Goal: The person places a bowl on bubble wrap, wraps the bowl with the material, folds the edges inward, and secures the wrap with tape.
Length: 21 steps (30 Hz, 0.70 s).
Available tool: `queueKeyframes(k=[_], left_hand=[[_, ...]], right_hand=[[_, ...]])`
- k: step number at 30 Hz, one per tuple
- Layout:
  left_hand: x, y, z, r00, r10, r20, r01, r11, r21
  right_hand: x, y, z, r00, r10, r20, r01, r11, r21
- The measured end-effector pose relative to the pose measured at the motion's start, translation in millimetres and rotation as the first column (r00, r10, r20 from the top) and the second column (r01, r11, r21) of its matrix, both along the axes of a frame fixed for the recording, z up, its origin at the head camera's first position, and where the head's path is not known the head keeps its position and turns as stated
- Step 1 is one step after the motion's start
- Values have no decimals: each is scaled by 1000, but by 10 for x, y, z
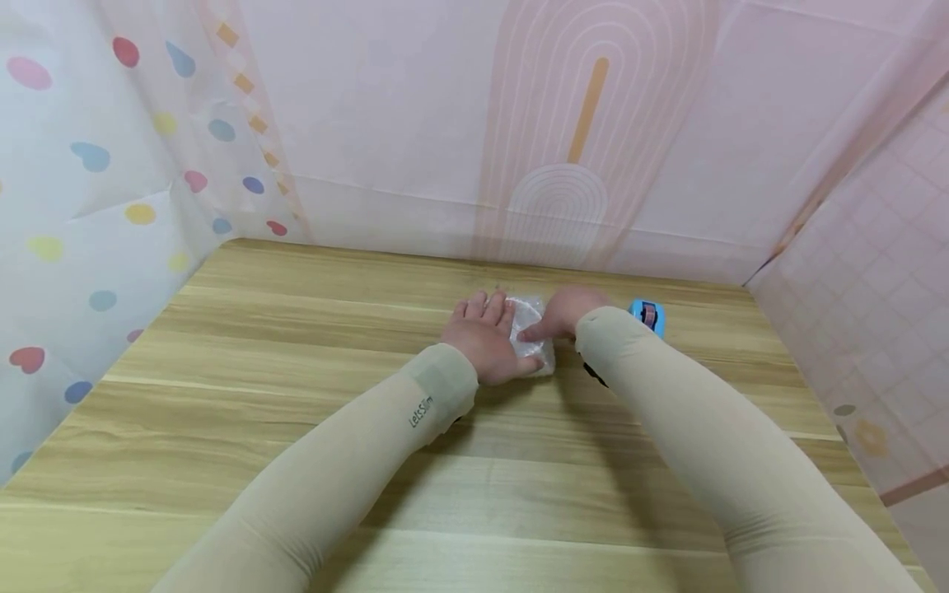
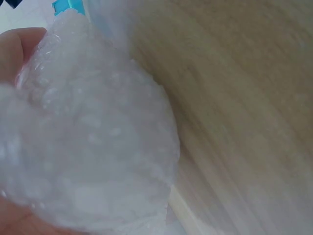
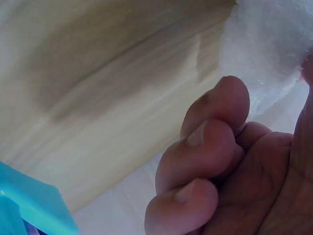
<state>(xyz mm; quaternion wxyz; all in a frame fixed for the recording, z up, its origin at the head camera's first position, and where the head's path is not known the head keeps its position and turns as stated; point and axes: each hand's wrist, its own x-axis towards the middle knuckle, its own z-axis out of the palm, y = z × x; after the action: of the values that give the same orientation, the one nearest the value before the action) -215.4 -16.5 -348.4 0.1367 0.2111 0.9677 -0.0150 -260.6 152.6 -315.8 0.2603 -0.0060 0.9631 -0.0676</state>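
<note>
A bundle of clear bubble wrap (image 1: 528, 315) lies on the wooden table, between the two hands. What is inside it cannot be made out. The left hand (image 1: 485, 342) rests on its left side with straight, spread fingers, the thumb along the near edge. From the right, the right hand (image 1: 569, 315) touches the bundle with its thumb. In the right wrist view the other fingers (image 3: 195, 161) are curled and hold nothing. The left wrist view shows the bubble wrap (image 2: 102, 132) up close, hiding much of the left hand.
A light-blue object like a tape dispenser (image 1: 649, 316) stands just right of the right hand, partly behind the forearm. The wooden table (image 1: 296, 329) meets a pink printed sheet (image 1: 385, 123) at the back. Patterned sheets also hang on both sides.
</note>
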Motion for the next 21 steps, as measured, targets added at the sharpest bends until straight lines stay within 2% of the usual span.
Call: queueKeyframes(k=[7, 11, 17, 21], left_hand=[[1, -13, -5, 1000, -1, -2, 1, 1000, 3], [-1, -24, -2, 1000, -2, 2, 2, 1000, -5], [-2, -41, -1, 1000, 1, 4, -1, 1000, -12], [-1, -50, -9, 1000, -1, 1, 1, 1000, -18]], right_hand=[[-71, 55, -139, 997, -32, 66, 34, 999, -37], [-72, 85, -200, 996, -44, 73, 50, 995, -90], [-39, 96, -261, 989, -106, 98, 124, 973, -195], [-24, 104, -275, 987, -121, 109, 144, 961, -236]])
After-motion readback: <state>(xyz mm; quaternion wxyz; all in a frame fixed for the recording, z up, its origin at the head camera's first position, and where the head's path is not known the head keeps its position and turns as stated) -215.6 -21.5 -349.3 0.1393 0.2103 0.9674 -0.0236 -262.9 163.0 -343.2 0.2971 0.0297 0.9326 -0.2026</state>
